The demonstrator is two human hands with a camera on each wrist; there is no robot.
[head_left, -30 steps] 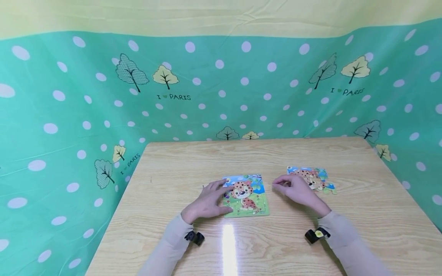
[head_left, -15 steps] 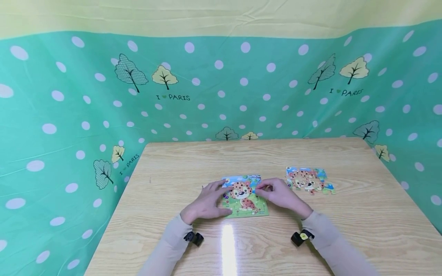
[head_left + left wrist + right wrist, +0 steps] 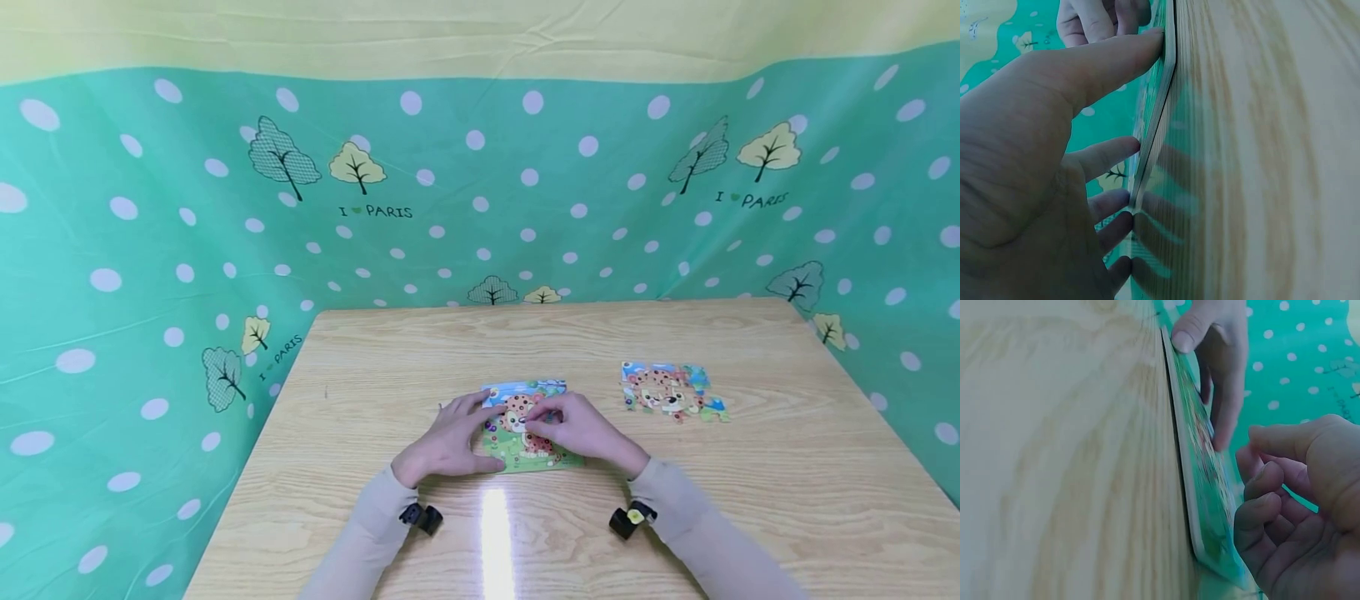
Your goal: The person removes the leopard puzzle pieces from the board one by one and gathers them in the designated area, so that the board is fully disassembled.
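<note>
A jigsaw board (image 3: 550, 460) with a spotted leopard cub picture lies on the table in the head view. My left hand (image 3: 447, 439) spans its left side, thumb resting on the lower edge and other fingers spread farther up. The left wrist view shows that thumb (image 3: 1116, 62) over the board's edge. Above the cub's face hovers my right hand (image 3: 573, 425), thumb and forefinger tips together. In the right wrist view my right hand (image 3: 1297, 506) has its fingers curled, with no piece visible between the tips. It covers part of the picture's right side.
Several loose jigsaw pieces (image 3: 663, 390), showing parts of a leopard face, lie grouped on the table right of the board. The wooden table (image 3: 420, 350) ends at a green dotted cloth (image 3: 450, 192) behind and at the sides. Each wrist wears a small black camera.
My right hand has moved left from beside the loose pieces to over the cub's face, fingertips staying together. The left hand and the board have stayed in place.
</note>
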